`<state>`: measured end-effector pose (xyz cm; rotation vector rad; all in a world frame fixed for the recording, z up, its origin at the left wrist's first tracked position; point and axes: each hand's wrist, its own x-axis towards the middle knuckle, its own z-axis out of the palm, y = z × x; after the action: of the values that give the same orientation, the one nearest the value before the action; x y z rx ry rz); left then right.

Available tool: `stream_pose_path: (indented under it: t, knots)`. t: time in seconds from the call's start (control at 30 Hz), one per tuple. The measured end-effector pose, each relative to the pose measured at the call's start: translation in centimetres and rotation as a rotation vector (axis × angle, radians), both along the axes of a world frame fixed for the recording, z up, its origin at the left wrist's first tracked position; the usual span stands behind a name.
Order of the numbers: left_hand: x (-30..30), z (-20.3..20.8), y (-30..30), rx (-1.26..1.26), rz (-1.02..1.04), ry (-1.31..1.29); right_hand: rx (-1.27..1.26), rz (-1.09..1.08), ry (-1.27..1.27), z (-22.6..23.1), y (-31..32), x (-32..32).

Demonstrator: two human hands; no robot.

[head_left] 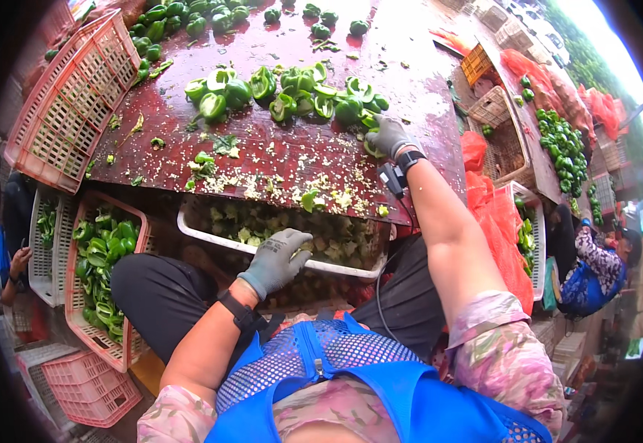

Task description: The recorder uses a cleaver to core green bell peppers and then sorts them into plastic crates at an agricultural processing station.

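While gloved right hand point(393, 138) touches glossy pepper point(372, 150) | hollow halves point(212, 106) | seed-strewn tabletop point(188, 66)

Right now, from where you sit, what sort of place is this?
Probably a semi-open produce-handling yard: cut green peppers lie on a seed-strewn red table, a pink crate holds more, and whole green peppers are heaped at right.

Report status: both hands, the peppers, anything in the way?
Left hand over white crate's near rim, no item visible in it. Right hand at right end of cut peppers. Seeds scattered across table's near side.
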<state>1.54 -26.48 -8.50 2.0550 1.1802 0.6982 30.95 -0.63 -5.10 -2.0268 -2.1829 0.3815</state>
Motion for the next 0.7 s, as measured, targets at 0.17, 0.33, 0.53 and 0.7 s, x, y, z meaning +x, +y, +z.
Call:
stream_pose_path:
  t: [0.17, 0.33, 0.53, 0.7]
  knots:
    - [0.2, 0.9, 0.9, -0.22, 0.124, -0.252, 0.049, -0.006, 0.094, 1.0, -3.3, 0.3]
    - [-0.9, 2.2, 1.9, -0.883, 0.387, -1.219, -0.09, 0.233, 0.63, 4.4, -11.7, -5.5]
    - [-1.8, 3.3, 1.8, -0.877, -0.239, -1.9, -0.177, 0.731, 0.78, 4.6, -16.7, -15.7]
    - [-10.8, 10.6, -4.1, -0.198, 0.242, -1.869, -0.04, 1.011, 0.752, 11.2, -20.4, -30.4]
